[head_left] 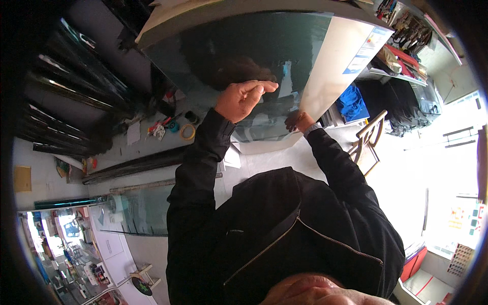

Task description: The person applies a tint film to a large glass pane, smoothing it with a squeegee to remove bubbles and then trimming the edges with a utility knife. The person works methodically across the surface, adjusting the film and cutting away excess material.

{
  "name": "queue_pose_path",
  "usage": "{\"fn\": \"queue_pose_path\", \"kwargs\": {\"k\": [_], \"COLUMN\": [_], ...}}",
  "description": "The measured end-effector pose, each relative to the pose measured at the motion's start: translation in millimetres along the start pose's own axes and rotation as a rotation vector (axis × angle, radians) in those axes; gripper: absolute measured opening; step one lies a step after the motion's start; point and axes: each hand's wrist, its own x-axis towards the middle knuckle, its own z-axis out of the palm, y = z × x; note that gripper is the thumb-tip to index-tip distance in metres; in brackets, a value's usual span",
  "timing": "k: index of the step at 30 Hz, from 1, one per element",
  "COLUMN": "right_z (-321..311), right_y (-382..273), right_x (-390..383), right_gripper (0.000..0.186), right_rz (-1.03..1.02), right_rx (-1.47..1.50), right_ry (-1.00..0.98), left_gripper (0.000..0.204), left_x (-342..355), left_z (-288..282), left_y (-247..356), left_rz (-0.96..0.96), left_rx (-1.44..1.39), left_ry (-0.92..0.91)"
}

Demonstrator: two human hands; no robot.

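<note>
Head view: dark glossy panel [223, 51], one, upper centre; might smudge or shift under uneven hand pressure. Hands, two: left hand [244, 99], fingers laid together, in front of panel; right hand [300, 121], fingers bent, at panel's lower right; whether either pinches anything, cannot tell. Pale strip [330, 66], one, upper right. Blue bundle [352, 104], one, right of centre.
</note>
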Motion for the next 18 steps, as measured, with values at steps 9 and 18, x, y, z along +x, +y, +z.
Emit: {"fn": "queue_pose_path", "kwargs": {"k": [9,18], "right_z": [1.4,1.2], "right_y": [6.2,-0.9], "right_x": [5.1,-4.2], "right_gripper": [0.018,0.011], "right_rz": [-0.007,0.046], "right_rx": [-0.060,-0.196], "right_ry": [0.071,0.086], "left_gripper": [0.033,0.040], "left_x": [-19.4,19.5], "left_z": [15.8,5.4], "left_y": [-36.1,21.7], "left_rz": [-0.034,0.171], "left_rx": [0.151,0.098], "left_ry": [-0.022,-0.094]}}
